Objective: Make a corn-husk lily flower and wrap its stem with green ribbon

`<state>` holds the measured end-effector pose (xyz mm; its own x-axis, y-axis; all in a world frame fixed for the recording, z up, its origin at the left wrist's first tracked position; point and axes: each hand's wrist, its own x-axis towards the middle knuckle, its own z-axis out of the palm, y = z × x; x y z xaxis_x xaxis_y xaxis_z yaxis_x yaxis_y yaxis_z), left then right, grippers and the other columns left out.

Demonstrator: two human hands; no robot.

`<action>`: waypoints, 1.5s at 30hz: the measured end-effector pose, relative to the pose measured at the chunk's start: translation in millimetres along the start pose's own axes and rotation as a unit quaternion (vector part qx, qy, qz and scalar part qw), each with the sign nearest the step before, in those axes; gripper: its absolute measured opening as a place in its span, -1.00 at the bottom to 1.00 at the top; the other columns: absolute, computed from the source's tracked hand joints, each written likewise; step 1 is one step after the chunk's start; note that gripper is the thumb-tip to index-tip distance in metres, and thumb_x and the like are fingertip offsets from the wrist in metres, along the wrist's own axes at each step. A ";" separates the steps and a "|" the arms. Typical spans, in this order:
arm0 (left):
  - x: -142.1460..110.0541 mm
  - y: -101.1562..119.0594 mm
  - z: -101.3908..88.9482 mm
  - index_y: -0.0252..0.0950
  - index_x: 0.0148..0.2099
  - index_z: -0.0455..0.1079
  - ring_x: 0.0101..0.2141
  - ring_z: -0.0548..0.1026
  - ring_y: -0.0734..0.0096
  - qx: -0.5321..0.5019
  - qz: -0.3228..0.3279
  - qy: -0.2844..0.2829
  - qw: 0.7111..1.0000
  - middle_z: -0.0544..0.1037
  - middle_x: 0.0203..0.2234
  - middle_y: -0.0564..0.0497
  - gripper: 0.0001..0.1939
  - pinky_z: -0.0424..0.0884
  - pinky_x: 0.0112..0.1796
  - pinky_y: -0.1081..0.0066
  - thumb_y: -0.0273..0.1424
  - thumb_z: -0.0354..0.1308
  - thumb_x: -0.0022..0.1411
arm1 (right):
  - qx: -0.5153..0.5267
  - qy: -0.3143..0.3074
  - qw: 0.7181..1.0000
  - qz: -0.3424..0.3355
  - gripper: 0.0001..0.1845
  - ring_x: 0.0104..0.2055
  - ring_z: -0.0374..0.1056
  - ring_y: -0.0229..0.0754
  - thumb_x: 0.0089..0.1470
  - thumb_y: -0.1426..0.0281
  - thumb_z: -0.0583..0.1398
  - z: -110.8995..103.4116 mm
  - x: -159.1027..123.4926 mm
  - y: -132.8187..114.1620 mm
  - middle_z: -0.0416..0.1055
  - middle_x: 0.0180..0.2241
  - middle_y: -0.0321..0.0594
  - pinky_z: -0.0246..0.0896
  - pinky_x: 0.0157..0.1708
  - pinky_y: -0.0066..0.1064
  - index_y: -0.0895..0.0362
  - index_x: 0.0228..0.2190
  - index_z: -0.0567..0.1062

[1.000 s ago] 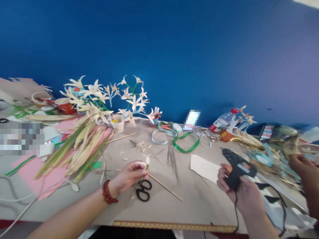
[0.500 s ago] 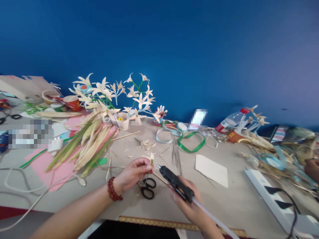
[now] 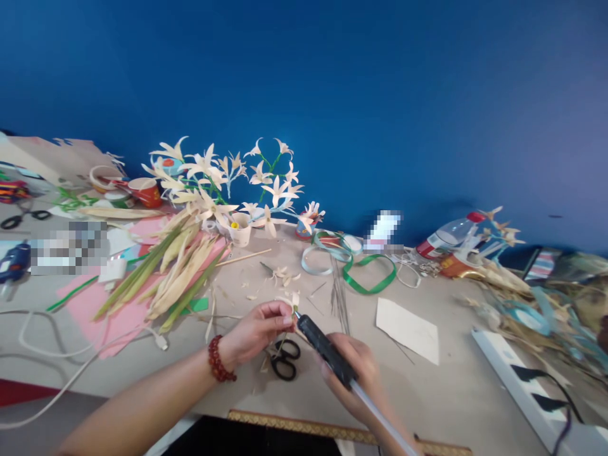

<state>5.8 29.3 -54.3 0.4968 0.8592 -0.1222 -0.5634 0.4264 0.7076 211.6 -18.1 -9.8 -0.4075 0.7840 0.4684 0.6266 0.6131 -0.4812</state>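
Head view, cluttered grey table (image 3: pixel 441 399), blue wall (image 3: pixel 323 82)

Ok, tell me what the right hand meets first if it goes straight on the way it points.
Likely the pale petals in the left hand: the glue gun in the right hand has its tip at them, or just short; depth is unclear.

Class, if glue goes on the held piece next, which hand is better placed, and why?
Probably the right hand: it grips the glue gun, whose nozzle points at the pale piece, while the left hand pinches that piece.
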 end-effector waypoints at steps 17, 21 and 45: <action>0.4 0.7 -0.3 -0.34 -0.40 0.46 -0.38 0.46 0.49 -0.012 -0.006 0.004 1.000 0.51 -0.47 0.03 -0.87 0.32 -0.26 0.48 -0.45 0.37 0.06 | -0.040 -0.002 0.999 -0.006 -0.90 -0.59 0.23 -0.26 0.06 0.49 0.06 2.7 -2.1 3.7 0.28 -0.60 -0.32 0.11 -0.55 -0.48 0.07 -0.46 0.27; 0.2 1.5 0.3 -0.34 -0.39 0.46 -0.39 0.46 0.49 -0.016 -0.003 -0.001 1.000 0.52 -0.47 0.03 -0.87 0.32 -0.26 0.48 -0.45 0.36 0.06 | -0.043 0.007 0.999 -0.008 -0.87 -0.61 0.19 -0.27 0.06 0.49 0.06 4.0 -2.0 5.2 0.23 -0.62 -0.35 0.07 -0.57 -0.48 0.06 -0.48 0.23; 0.2 4.2 3.0 -0.34 -0.43 0.44 -0.41 0.44 0.47 -0.027 -0.006 0.007 1.000 0.50 -0.48 0.04 -0.83 0.29 -0.26 0.45 -0.43 0.39 0.01 | -0.061 -0.006 0.998 -0.031 -0.92 -0.61 0.17 -0.25 0.07 0.46 0.07 8.2 -4.4 13.5 0.24 -0.62 -0.35 0.02 -0.58 -0.48 0.08 -0.45 0.29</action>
<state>5.5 30.4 -49.3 0.4945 0.8577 -0.1411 -0.5923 0.4513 0.6675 216.4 -12.4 -24.5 -0.4554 0.7463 0.4855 0.6758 0.6447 -0.3572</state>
